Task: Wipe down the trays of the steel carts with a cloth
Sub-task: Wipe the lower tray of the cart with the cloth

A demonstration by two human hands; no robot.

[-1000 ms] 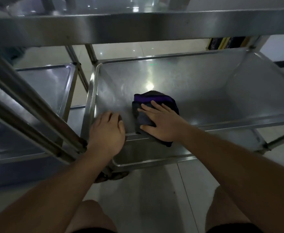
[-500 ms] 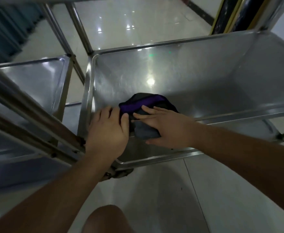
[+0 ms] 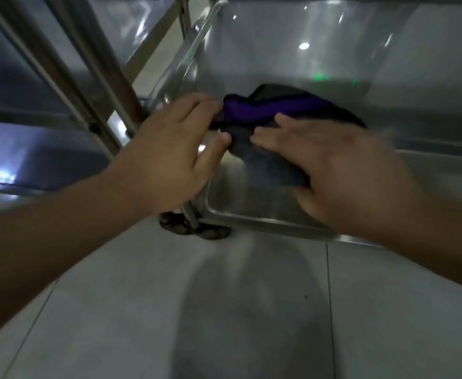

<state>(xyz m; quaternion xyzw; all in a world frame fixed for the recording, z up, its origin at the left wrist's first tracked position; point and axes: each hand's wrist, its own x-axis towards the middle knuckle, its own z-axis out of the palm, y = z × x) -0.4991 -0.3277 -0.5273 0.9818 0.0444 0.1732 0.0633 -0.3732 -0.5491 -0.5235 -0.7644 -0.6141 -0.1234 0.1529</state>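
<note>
Since half a second ago the view has swung down and left, so more grey floor tile (image 3: 251, 310) fills the near half, and both hands have closed in on the cloth (image 3: 268, 124) from either side. The left hand (image 3: 172, 154) has come off the tray rim and now meets the cloth's left end; its fingers (image 3: 197, 105) curl over that end with the thumb underneath, apparently pinching it, though motion blur softens the contact. The right hand (image 3: 333, 170) lies flat on the cloth's right part, fingers (image 3: 276, 132) straight and pointing left, pressing it down. The cloth, dark grey with a purple band, is bunched in the near left corner of the steel tray (image 3: 265, 221), between the two hands. Left of the tray, slanted steel posts (image 3: 87, 86) of a neighbouring cart (image 3: 19, 132) crowd close beside the left wrist. A dark caster (image 3: 194, 231) sits under the tray's near left corner.
</note>
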